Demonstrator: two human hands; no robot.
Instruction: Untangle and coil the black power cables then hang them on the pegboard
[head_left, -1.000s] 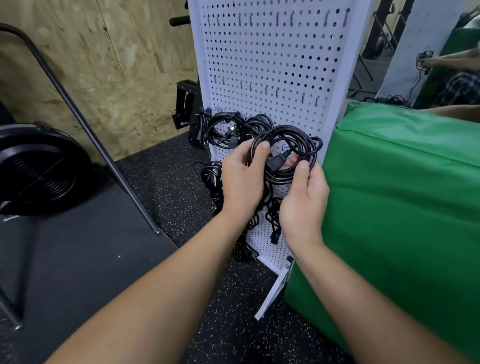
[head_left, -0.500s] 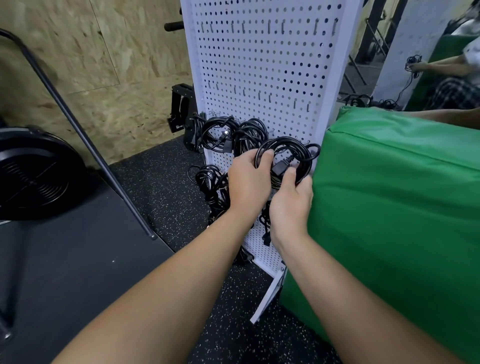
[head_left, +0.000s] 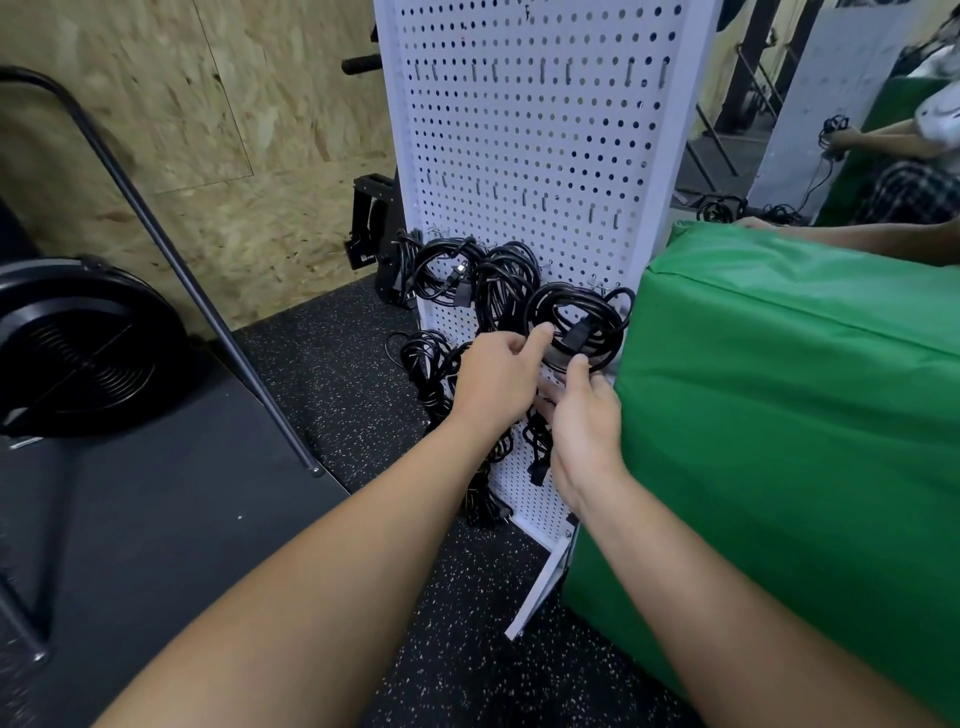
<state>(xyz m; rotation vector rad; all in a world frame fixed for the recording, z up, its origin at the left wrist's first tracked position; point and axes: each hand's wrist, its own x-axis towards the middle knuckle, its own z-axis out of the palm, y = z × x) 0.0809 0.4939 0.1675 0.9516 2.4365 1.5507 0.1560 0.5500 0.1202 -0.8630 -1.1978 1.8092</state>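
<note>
A white pegboard (head_left: 519, 130) stands upright on the floor. A coiled black power cable (head_left: 571, 297) hangs on a hook at its lower right, plug end across the middle. My left hand (head_left: 493, 382) is just below and left of the coil, index finger stretched out to the coil's left side, the other fingers loosely curled. Lower down, my right hand (head_left: 587, 421) has relaxed fingers, one fingertip at the coil's bottom edge. Neither hand grips the cable. Two more coils (head_left: 447, 265) (head_left: 506, 283) hang to the left, and others (head_left: 426, 358) hang lower, partly hidden by my left hand.
A large green padded block (head_left: 779, 389) presses against the pegboard's right edge. A slanted black bar (head_left: 182, 260) and a round black fan-like disc (head_left: 78, 338) are on the left. Behind, another person's arm (head_left: 883, 143) holds a cable near a second white board (head_left: 831, 78).
Both hands let go of the coil and drew back and down from it; the coil now hangs on the hook by itself. The camera view shifted slightly.
</note>
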